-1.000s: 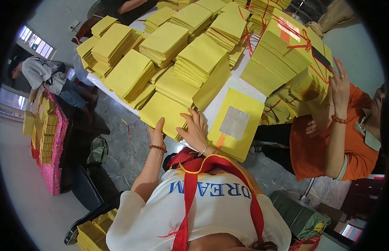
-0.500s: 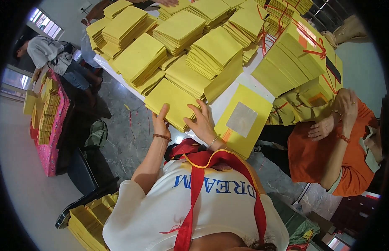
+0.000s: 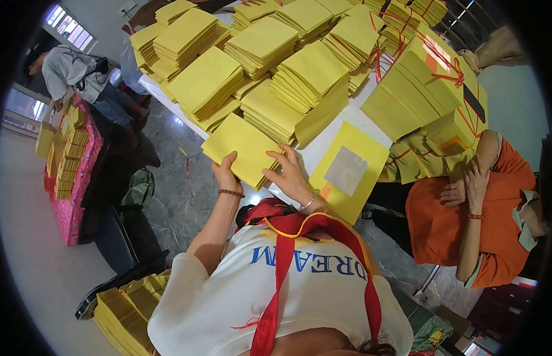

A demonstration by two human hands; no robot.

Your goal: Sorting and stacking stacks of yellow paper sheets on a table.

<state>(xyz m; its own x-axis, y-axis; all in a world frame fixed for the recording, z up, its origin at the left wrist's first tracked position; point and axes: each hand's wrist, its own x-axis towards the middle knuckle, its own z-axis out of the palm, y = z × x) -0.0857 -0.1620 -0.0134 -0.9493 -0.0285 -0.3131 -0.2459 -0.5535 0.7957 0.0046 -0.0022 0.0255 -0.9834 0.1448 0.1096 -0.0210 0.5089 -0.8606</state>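
Between my two hands, at the near edge of the table, is a stack of yellow paper (image 3: 243, 148), its sheets lying flat and roughly squared. My left hand (image 3: 226, 172) grips its near-left side, the thumb resting up along the edge. My right hand (image 3: 290, 172) holds the right side, with bent fingers over the top edge and the thumb against the near side. Just beyond rise more piles of yellow paper (image 3: 206, 80). To the right of my right hand lies a large yellow sheet (image 3: 371, 151) bearing a silver square (image 3: 346, 172).
Bundles tied with red string (image 3: 412, 89) stand at the table's right. A seated person in orange (image 3: 442, 222) is close on my right. At far left, another person (image 3: 77, 77) bends over a pink-covered table (image 3: 74, 213). Behind my left arm is a black chair (image 3: 115, 243).
The stack in my hands has shifted slightly left, away from the neighbouring piles. The person in orange has lowered a raised hand so both hands now meet. My view has moved a little.
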